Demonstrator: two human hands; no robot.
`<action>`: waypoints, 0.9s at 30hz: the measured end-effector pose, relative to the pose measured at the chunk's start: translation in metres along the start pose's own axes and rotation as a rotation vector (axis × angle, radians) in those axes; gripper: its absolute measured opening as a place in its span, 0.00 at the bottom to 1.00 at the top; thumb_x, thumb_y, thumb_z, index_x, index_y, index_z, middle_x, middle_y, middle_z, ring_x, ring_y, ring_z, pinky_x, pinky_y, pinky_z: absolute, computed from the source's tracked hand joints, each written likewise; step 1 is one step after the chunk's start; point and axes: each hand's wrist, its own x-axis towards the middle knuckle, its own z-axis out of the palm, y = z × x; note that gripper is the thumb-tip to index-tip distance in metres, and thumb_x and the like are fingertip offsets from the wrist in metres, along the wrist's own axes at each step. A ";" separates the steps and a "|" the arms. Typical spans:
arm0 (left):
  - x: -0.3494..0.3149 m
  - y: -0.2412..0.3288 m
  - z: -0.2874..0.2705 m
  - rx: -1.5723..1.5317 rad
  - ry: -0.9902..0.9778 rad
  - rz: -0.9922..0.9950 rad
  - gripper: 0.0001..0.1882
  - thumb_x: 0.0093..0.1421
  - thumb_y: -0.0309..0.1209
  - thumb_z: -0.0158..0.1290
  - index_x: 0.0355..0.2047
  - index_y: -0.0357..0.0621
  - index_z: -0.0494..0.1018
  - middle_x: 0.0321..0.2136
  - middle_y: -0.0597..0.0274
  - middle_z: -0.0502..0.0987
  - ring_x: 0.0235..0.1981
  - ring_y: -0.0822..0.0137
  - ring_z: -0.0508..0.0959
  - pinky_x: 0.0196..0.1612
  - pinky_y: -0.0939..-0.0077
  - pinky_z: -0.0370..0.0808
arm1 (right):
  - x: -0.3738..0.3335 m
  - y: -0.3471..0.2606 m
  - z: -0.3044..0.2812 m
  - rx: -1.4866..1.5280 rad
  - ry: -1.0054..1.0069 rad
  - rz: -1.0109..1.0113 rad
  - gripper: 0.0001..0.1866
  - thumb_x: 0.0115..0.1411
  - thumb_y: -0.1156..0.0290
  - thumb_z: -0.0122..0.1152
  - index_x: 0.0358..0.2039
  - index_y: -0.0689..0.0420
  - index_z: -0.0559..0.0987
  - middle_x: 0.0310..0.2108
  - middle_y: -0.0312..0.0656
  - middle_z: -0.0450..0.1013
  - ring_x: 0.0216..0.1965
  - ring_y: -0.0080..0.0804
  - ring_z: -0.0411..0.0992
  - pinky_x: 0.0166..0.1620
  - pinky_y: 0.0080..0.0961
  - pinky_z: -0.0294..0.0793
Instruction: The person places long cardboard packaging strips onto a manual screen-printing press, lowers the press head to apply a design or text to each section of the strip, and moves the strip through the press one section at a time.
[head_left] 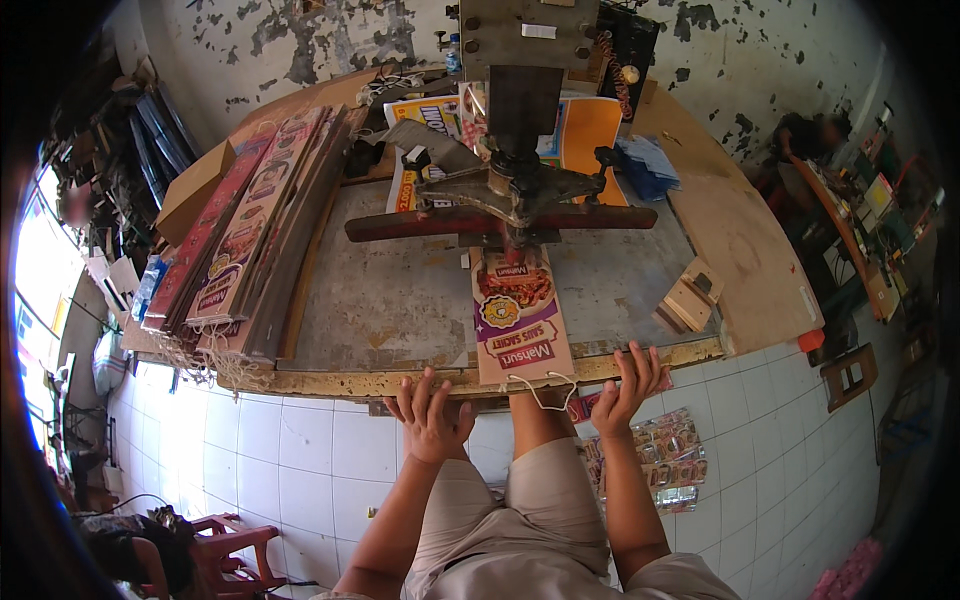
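Note:
A long printed cardboard strip [518, 325] lies under the press head [512, 205], its near end reaching the front edge of the worktable [380, 378]. From that end hangs a loop of white string [545, 395]. My left hand [432, 418] rests at the table edge to the left of the strip, fingers stretched and apart, holding nothing. On the other side, my right hand [628, 390] lies at the same edge, also open with fingers spread. Neither hand touches the strip. What sits under the press head's red bar is partly hidden.
Stacks of printed strips with strings [250, 220] lie on the left side of the table. A small wooden block piece [688, 297] stands at the right, near blue plastic [648, 168]. Printed packets [660, 455] lie on the tiled floor. A red stool [235, 555] stands lower left.

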 end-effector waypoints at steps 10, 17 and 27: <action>-0.001 0.002 0.001 0.000 0.000 0.000 0.33 0.67 0.51 0.63 0.68 0.53 0.73 0.76 0.50 0.72 0.82 0.36 0.57 0.84 0.29 0.36 | -0.002 0.001 0.000 0.012 0.006 -0.004 0.28 0.86 0.53 0.38 0.66 0.56 0.80 0.75 0.47 0.71 0.81 0.59 0.58 0.82 0.67 0.39; 0.000 0.002 0.000 -0.007 0.007 0.009 0.32 0.66 0.49 0.65 0.67 0.53 0.74 0.75 0.52 0.72 0.81 0.37 0.58 0.84 0.30 0.35 | 0.000 -0.001 0.000 0.019 0.017 -0.003 0.28 0.86 0.52 0.38 0.67 0.57 0.80 0.75 0.48 0.71 0.81 0.60 0.58 0.82 0.67 0.38; 0.003 0.004 0.000 -0.022 0.020 0.002 0.31 0.64 0.46 0.67 0.64 0.55 0.76 0.73 0.56 0.74 0.81 0.40 0.59 0.85 0.32 0.34 | -0.001 -0.001 0.000 0.051 0.013 0.017 0.28 0.86 0.52 0.39 0.67 0.57 0.80 0.75 0.49 0.71 0.81 0.60 0.57 0.82 0.68 0.37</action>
